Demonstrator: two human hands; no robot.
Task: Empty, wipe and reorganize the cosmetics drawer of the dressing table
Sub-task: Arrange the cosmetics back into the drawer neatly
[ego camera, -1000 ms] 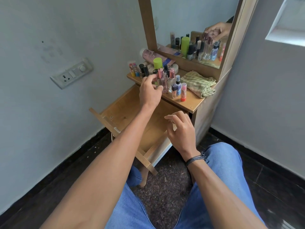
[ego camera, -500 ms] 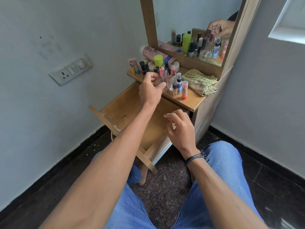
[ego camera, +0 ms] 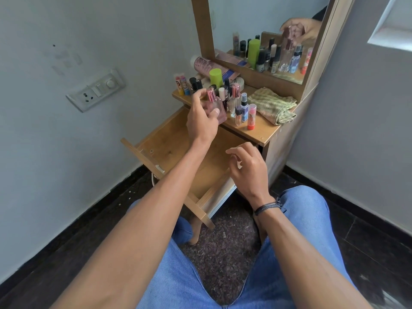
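— Left hand [ego camera: 201,122]?
— Curled round a pink perfume bottle [ego camera: 219,107], thumb on the near face, other fingers behind. Held at the front edge of the bench [ego camera: 264,134], just beside the other bottles. Touching the wood or not, cannot tell.

— And the right hand [ego camera: 247,169]?
— Holding nothing. Fingers loosely bent, hanging over the right side of the drawer [ego camera: 176,150]. Contact with its rail, cannot tell.

— The drawer itself?
— Pulled out wide from under the bench, toward the knees. Bare wooden bottom in view between the two forearms.

— The other cosmetics?
— Standing crowded on the left part of the bench. A green-capped bottle [ego camera: 215,76] at the back, a small spray bottle [ego camera: 244,107] near the front, a pink-and-red tube [ego camera: 251,117] nearest the edge. A long tube [ego camera: 202,64] lying against the frame of the mirror [ego camera: 256,16].

— On the right part?
— A folded green cloth [ego camera: 272,104], close under the mirror, apart from the bottles.

— In the mirror?
— The same hand and bottle, reflected at the top right.
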